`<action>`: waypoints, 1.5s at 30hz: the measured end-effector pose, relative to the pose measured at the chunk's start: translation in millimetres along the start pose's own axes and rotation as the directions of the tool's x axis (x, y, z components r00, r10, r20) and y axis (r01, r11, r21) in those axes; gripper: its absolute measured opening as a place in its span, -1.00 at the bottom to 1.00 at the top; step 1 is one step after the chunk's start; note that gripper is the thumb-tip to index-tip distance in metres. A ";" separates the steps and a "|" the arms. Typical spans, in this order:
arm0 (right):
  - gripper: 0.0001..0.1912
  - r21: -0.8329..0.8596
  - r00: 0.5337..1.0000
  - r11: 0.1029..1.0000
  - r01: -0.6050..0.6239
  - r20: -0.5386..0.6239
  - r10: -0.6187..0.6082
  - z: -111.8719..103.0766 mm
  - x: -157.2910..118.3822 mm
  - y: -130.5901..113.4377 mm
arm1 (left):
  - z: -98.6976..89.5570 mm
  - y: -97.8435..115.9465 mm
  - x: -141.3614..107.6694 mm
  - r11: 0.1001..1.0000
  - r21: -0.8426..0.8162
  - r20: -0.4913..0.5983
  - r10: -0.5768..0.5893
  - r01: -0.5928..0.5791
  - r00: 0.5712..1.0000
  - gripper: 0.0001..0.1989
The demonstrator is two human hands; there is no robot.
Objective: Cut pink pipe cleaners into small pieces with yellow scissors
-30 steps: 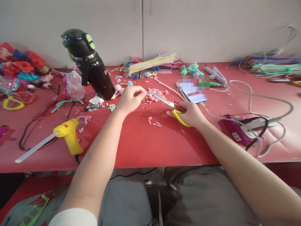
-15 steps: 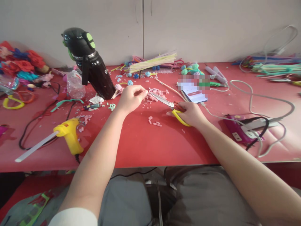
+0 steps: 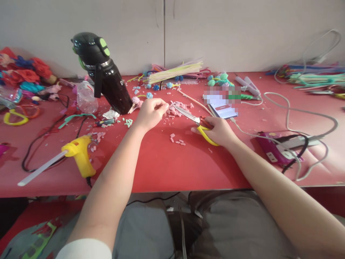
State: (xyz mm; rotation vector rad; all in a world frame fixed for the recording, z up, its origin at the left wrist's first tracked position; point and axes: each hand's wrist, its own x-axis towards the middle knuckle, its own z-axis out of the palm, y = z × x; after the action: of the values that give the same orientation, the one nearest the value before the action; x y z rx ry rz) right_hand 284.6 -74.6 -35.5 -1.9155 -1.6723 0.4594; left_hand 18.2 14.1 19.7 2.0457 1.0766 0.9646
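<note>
My right hand (image 3: 217,131) is wrapped round the yellow and orange handles of a pair of scissors (image 3: 188,115). Their blades look closed and point left toward my left hand. My left hand (image 3: 152,112) is pinched, thumb against forefinger, just left of the blade tips; what sits in the pinch is too small to make out. Beneath and behind the blades lies a heap of short pink fuzzy pieces (image 3: 179,108). Several more pink pieces (image 3: 177,139) are scattered nearer to me on the red table (image 3: 172,165).
A black bottle (image 3: 111,82) stands left of my left hand. Nearer me lies a yellow glue gun (image 3: 81,153). Beyond my right hand are a phone (image 3: 222,107) and a white cable (image 3: 288,111). Pipe cleaners (image 3: 175,72) line the back; a purple box (image 3: 269,147) sits at right.
</note>
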 end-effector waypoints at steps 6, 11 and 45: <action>-0.17 -0.019 1.000 1.000 -0.014 0.011 0.014 -0.6 1.4 -0.4 | 0.9 -0.2 -0.6 1.000 0.003 0.007 0.004 -0.004 1.000 -0.68; -0.15 -0.021 1.000 1.000 -0.009 0.008 0.010 -0.5 1.7 -0.5 | 3.8 -7.8 3.5 1.000 -0.009 0.010 -0.007 0.007 1.000 -0.68; -0.16 -0.035 1.000 0.999 -0.017 -0.013 0.017 0.2 3.0 -1.5 | 5.1 -5.5 2.8 1.000 -0.031 0.028 -0.004 0.005 1.000 -0.69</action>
State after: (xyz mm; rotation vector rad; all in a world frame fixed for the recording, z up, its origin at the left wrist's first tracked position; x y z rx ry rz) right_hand 283.8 -71.5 -34.4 -1.9550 -1.6677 0.4264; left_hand 21.3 18.1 13.5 2.0254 1.0445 0.9418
